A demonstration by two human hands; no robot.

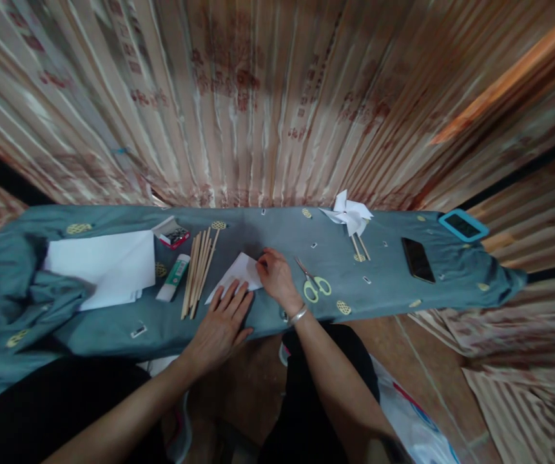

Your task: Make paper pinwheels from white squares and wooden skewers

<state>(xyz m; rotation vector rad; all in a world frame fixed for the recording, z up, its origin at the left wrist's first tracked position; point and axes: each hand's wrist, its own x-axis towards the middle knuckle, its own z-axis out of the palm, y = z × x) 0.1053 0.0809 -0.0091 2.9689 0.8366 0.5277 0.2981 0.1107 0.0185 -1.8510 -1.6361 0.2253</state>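
A folded white sheet of paper, roughly triangular, lies on the cloth-covered surface in front of me. My left hand rests flat on its near edge with the fingers spread. At the paper's right corner, the fingers of my right hand are curled in and pinched on it; the fingertips are partly hidden. Just right of that hand lies a pair of scissors with pale green handles. Several thin wooden sticks lie in a bundle to the left of the paper.
A glue stick, a small open box and a stack of white paper lie to the left. Farther right are paper pinwheels on sticks, a phone and a blue-framed device. A pleated curtain hangs behind.
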